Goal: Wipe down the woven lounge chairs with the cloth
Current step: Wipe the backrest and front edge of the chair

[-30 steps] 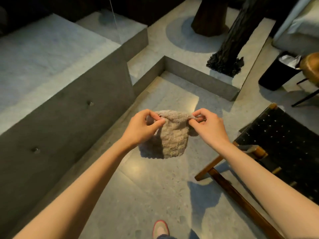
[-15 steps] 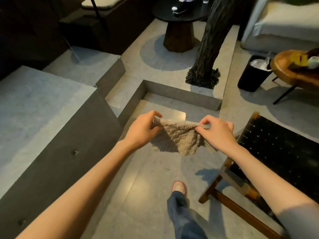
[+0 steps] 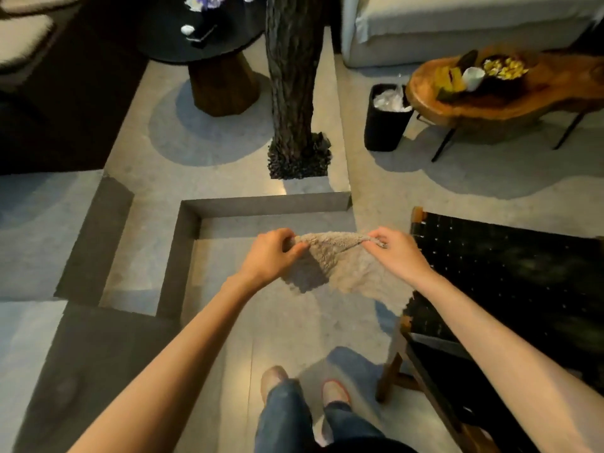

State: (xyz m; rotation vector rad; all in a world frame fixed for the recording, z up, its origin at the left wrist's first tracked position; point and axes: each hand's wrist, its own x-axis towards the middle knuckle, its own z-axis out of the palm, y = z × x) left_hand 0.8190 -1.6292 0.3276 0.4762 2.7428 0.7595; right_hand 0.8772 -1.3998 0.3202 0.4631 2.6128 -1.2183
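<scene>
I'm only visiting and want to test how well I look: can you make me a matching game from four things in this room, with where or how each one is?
Things:
1. cloth
2. woven lounge chair
3. black bin
4. wooden table

States:
A. holds a crumpled white bag
B. bears a white cup
C. pinched by the left hand and the right hand
D. black seat in a wooden frame, at the person's right

Pairs: 1-C, 2-D, 3-A, 4-B

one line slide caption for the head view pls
Left hand and right hand stretch a beige cloth open beside the black woven lounge chair.
</scene>
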